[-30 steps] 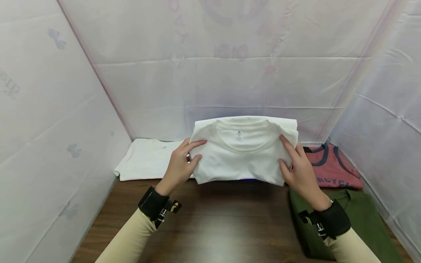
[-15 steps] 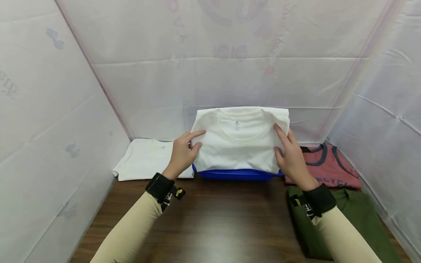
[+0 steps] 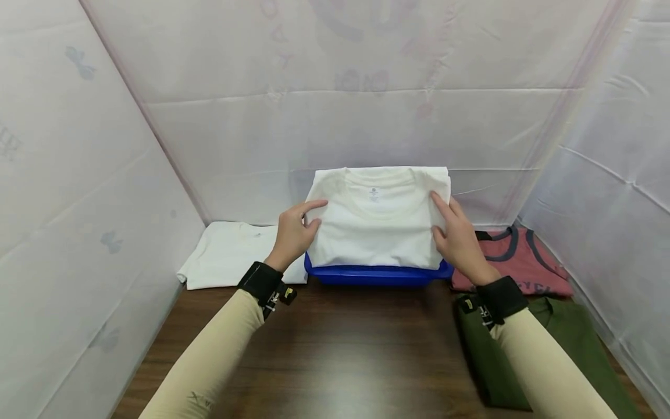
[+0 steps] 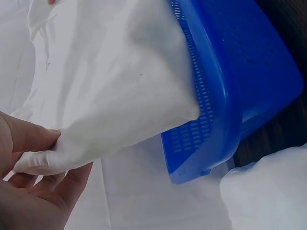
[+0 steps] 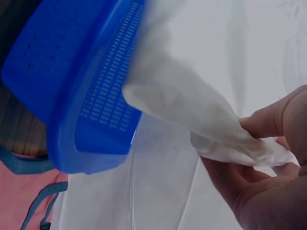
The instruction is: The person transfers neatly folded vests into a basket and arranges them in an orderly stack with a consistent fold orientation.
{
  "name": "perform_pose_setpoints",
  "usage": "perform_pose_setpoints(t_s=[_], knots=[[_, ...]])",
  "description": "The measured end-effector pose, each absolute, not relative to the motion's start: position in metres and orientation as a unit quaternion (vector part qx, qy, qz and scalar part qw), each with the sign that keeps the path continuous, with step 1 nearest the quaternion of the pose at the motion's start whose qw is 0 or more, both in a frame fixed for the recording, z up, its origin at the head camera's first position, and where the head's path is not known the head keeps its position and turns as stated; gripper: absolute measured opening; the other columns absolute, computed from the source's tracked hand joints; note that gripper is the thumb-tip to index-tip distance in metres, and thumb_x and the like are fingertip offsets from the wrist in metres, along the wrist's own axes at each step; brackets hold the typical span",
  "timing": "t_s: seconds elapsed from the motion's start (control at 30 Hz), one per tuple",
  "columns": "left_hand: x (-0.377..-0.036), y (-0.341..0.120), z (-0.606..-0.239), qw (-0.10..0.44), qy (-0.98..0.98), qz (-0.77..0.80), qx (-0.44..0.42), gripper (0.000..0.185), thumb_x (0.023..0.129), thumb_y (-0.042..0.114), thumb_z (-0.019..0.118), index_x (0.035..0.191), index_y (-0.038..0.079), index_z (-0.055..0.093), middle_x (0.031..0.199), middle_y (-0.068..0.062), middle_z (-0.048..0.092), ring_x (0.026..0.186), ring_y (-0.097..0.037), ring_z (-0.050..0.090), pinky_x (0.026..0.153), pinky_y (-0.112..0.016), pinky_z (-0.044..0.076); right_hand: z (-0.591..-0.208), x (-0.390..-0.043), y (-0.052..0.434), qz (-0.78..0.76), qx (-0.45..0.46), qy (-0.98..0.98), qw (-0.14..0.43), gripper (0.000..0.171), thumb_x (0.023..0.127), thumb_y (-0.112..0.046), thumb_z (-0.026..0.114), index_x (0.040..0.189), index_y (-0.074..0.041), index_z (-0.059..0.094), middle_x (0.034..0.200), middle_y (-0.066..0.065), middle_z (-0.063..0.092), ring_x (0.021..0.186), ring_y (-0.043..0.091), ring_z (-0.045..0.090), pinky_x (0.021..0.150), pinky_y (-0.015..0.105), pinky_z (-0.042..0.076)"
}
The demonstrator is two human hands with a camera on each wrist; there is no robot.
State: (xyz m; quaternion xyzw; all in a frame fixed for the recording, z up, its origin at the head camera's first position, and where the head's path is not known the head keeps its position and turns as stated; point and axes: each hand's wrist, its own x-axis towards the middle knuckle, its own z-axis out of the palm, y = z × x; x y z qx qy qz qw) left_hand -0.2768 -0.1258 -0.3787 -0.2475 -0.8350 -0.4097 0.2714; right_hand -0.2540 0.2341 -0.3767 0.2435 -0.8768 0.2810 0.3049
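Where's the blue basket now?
In the head view, the blue basket is central, beneath the held white T-shirt, between a folded white shirt (left) and a red shirt (right).

White shirt (image 3: pixel 377 235), soft matt cloth; basket (image 4: pixel 261 52), smooth, glossy blue plastic, perforated; tabletop (image 3: pixel 335 349), dark wood-grain with slight sheen; red shirt (image 3: pixel 515 274) and green shirt (image 3: pixel 573 334), matt cloth; backdrop (image 3: pixel 366 128), creased, faintly shiny sheeting.

A makeshift booth — pale sheets (image 3: pixel 366 128) wall the frame's left, top and right, round a wooden table (image 3: pixel 335 349) at bottom centre.
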Motion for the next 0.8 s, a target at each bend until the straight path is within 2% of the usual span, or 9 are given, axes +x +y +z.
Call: perform_pose_setpoints(t_s=[0.03, 0.1, 0.17, 0.33, 0.4, 0.53, 0.7, 0.73, 0.8], knots=[[-0.278, -0.125, -0.378, 0.265, -0.839, -0.408, -0.244, 0.040, 0.093, -0.009, 0.064, 0.129, 0.006, 0.072, 0.096, -0.014, 0.069, 0.049, -0.015, 0.033, 0.049, -0.029, 0.029, -0.376, -0.256, 0.235, 0.277, 0.243, -0.881, 0.297, 0.072, 0.090, 0.016, 0.057, 0.157, -0.001, 0.038, 0.156, 0.030, 0.037, 0.061, 0.023, 0.038, 0.059, 0.035, 0.034], [-0.282, -0.124, -0.375, 0.253, -0.847, -0.402, -0.238, 0.042, 0.093, -0.010, 0.063, 0.131, 0.007, 0.070, 0.085, -0.012, 0.062, 0.048, -0.015, 0.032, 0.049, -0.029, 0.030, -0.375, -0.260, 0.237, 0.272, 0.242, -0.888, 0.281, 0.072, 0.091, 0.015, 0.058, 0.158, 0.000, 0.037, 0.157, 0.031, 0.035, 0.068, 0.028, 0.045, 0.062, 0.038, 0.035], [-0.286, -0.122, -0.373, 0.238, -0.857, -0.393, -0.232, 0.045, 0.092, -0.010, 0.061, 0.133, 0.007, 0.069, 0.079, -0.013, 0.056, 0.048, -0.015, 0.032, 0.050, -0.030, 0.031, -0.373, -0.264, 0.238, 0.271, 0.239, -0.894, 0.267, 0.072, 0.092, 0.014, 0.057, 0.159, -0.001, 0.035, 0.158, 0.031, 0.033, 0.084, 0.035, 0.053, 0.065, 0.041, 0.036], [-0.295, -0.119, -0.365, 0.184, -0.883, -0.371, -0.221, 0.053, 0.087, -0.012, 0.058, 0.138, 0.004, 0.065, 0.100, -0.017, 0.065, 0.050, -0.013, 0.036, 0.057, -0.031, 0.037, -0.370, -0.272, 0.240, 0.271, 0.236, -0.901, 0.241, 0.073, 0.092, 0.016, 0.056, 0.159, -0.001, 0.033, 0.160, 0.031, 0.030, 0.118, 0.048, 0.054, 0.071, 0.047, 0.041], [-0.298, -0.119, -0.362, 0.152, -0.891, -0.370, -0.214, 0.057, 0.087, -0.012, 0.057, 0.141, 0.005, 0.062, 0.101, -0.016, 0.065, 0.049, -0.013, 0.035, 0.056, -0.031, 0.037, -0.371, -0.275, 0.240, 0.271, 0.235, -0.904, 0.234, 0.074, 0.091, 0.017, 0.056, 0.159, -0.001, 0.034, 0.160, 0.031, 0.029, 0.120, 0.049, 0.053, 0.073, 0.049, 0.042], [-0.306, -0.120, -0.359, 0.094, -0.904, -0.366, -0.200, 0.060, 0.088, -0.011, 0.054, 0.145, 0.007, 0.059, 0.075, -0.009, 0.048, 0.047, -0.012, 0.029, 0.051, -0.028, 0.033, -0.372, -0.283, 0.240, 0.266, 0.223, -0.913, 0.215, 0.074, 0.090, 0.018, 0.055, 0.159, 0.000, 0.034, 0.158, 0.032, 0.032, 0.120, 0.051, 0.053, 0.080, 0.053, 0.045], [-0.317, -0.118, -0.359, 0.036, -0.911, -0.367, -0.187, 0.062, 0.084, -0.010, 0.059, 0.145, 0.005, 0.059, 0.067, -0.002, 0.036, 0.053, -0.013, 0.031, 0.054, -0.027, 0.032, -0.375, -0.289, 0.239, 0.254, 0.205, -0.931, 0.165, 0.075, 0.090, 0.018, 0.054, 0.160, 0.001, 0.031, 0.156, 0.033, 0.032, 0.116, 0.052, 0.053, 0.087, 0.056, 0.046], [-0.318, -0.117, -0.360, 0.021, -0.910, -0.371, -0.185, 0.062, 0.084, -0.009, 0.060, 0.145, 0.005, 0.058, 0.069, -0.004, 0.037, 0.056, -0.016, 0.033, 0.056, -0.028, 0.034, -0.376, -0.290, 0.239, 0.250, 0.201, -0.934, 0.157, 0.076, 0.090, 0.018, 0.055, 0.160, 0.001, 0.030, 0.156, 0.033, 0.032, 0.117, 0.052, 0.053, 0.089, 0.056, 0.047], [-0.321, -0.115, -0.361, -0.003, -0.908, -0.379, -0.180, 0.062, 0.084, -0.006, 0.064, 0.145, 0.004, 0.058, 0.082, -0.010, 0.054, 0.070, -0.019, 0.045, 0.064, -0.029, 0.040, -0.378, -0.292, 0.240, 0.242, 0.195, -0.940, 0.142, 0.076, 0.090, 0.018, 0.056, 0.160, 0.002, 0.030, 0.156, 0.033, 0.032, 0.116, 0.052, 0.053, 0.088, 0.056, 0.046]])
